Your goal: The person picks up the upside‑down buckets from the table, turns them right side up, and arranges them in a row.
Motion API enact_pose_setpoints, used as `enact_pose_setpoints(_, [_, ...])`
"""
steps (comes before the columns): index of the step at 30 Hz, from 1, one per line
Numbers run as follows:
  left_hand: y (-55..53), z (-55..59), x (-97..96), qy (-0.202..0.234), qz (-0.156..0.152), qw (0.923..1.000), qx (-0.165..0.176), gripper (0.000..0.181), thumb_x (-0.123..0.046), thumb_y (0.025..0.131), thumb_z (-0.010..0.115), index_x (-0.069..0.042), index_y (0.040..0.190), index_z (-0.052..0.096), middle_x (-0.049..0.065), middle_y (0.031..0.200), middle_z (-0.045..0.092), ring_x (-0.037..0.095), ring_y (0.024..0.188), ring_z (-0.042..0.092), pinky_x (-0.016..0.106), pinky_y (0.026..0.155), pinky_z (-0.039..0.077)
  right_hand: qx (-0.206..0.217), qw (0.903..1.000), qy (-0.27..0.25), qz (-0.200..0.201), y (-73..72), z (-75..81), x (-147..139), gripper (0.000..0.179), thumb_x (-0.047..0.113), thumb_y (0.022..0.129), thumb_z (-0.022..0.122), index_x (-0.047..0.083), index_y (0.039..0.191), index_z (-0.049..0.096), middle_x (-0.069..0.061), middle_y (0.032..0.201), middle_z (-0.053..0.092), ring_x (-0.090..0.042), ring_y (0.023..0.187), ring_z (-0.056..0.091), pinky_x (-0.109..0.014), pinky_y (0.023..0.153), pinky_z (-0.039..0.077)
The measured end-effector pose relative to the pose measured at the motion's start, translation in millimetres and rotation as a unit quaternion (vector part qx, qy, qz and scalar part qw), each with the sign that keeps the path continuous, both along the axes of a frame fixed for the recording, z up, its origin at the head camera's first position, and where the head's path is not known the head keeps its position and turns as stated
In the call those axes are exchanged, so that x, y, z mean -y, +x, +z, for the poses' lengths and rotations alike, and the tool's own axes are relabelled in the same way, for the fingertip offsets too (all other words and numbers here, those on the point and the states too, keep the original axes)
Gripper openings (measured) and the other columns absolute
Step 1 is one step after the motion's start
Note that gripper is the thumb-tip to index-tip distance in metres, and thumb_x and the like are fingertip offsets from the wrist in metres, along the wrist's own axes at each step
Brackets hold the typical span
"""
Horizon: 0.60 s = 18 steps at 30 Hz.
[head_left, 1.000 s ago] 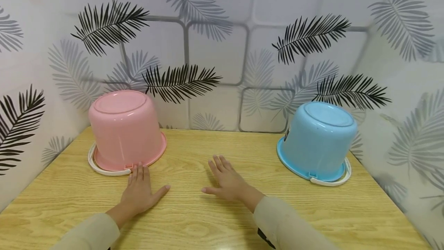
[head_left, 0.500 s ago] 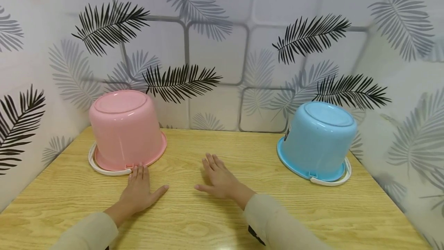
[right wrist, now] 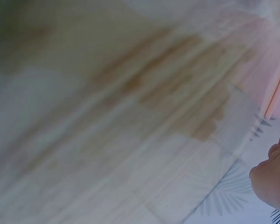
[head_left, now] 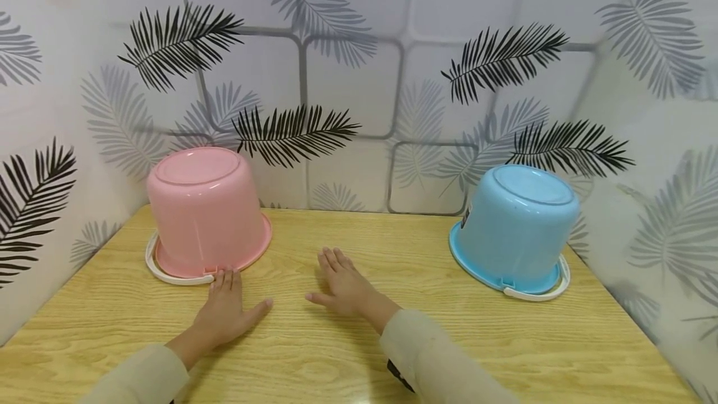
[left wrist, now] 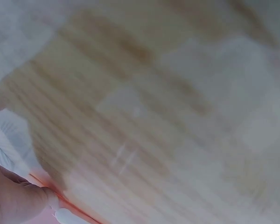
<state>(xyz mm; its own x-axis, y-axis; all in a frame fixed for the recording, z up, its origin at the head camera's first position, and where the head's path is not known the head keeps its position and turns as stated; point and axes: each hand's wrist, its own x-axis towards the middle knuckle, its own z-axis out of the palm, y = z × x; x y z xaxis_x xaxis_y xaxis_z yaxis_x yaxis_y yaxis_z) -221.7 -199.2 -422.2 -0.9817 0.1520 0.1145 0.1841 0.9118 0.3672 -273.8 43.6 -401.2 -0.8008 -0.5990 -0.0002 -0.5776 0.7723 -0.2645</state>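
Note:
An upside-down pink bucket (head_left: 204, 217) stands at the back left of the table, its white handle (head_left: 174, 278) lying round the rim. My left hand (head_left: 221, 313) is flat with straight fingers, fingertips right at the front of that rim near the handle's end. The left wrist view shows part of this hand (left wrist: 16, 198) beside the pink rim. To the right of it, my right hand (head_left: 344, 288) lies palm down over the table with fingers straight and thumb spread, holding nothing. In the right wrist view, this hand (right wrist: 273, 179) shows only at the edge.
A light blue bucket (head_left: 516, 229), also upside down, stands at the back right with its white handle (head_left: 541, 295) resting on the wooden table (head_left: 359, 223). Behind the table rises a wall (head_left: 353, 92) with a leaf pattern, and side walls flank it.
My right hand has moved left, toward the pink bucket. The left hand stays at that bucket's rim. Both buckets stand where they were.

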Motion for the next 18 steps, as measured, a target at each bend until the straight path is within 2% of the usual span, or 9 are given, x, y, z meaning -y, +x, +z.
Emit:
enact_pose_setpoints(10, [7.2,1.3,1.3,0.001,-0.005,0.9999,-0.01,0.094,-0.053,0.09,0.047,0.027,0.133,0.02,0.046,0.14,0.015,0.057,0.133,0.009,0.062,0.109,0.017,0.0,1.0,0.0,-0.001,-1.9,0.2,10.4,0.081,0.052,0.093,0.043,0.001,0.148,0.012,-0.016,0.156,0.01,-0.032,0.144,0.007,-0.043,0.118,0.014])
enact_pose_setpoints(18, [10.2,-3.1,4.9,0.0,-0.005,1.0,-0.006,0.096,-0.055,0.09,0.045,0.026,0.134,0.019,0.045,0.14,0.014,0.056,0.134,0.008,0.062,0.109,0.016,0.001,0.9999,0.007,0.012,-1.8,0.4,19.4,0.081,0.052,0.094,0.042,0.001,0.148,0.011,-0.016,0.156,0.008,-0.032,0.145,0.006,-0.043,0.118,0.013])
